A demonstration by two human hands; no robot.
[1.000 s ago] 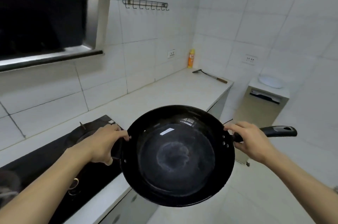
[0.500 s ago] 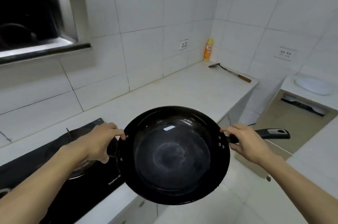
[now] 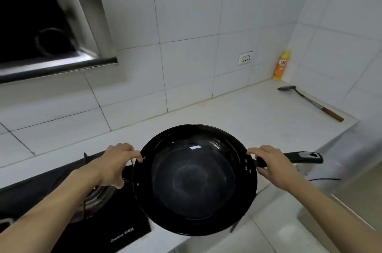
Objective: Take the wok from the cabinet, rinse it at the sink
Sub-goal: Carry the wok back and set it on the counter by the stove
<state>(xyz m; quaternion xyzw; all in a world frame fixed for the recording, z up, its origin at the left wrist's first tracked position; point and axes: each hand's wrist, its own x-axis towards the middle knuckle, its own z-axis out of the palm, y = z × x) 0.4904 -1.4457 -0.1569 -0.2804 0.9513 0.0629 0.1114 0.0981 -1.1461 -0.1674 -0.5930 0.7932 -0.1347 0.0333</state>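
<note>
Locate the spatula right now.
Head view, far right: the spatula lies on the white counter, just below the yellow bottle in the corner.

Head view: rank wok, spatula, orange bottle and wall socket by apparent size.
1. wok, though nearest the camera
2. spatula
3. orange bottle
4. wall socket, smallest; all three sit farther away.

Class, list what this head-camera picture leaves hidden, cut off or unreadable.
- Sink: not in the head view.
- Left hand: the wok part it grips lies beneath the fingers.
- Orange bottle: label print too small.
- Stove: cut off by the left and bottom edges.
- Range hood: interior too dark.
</note>
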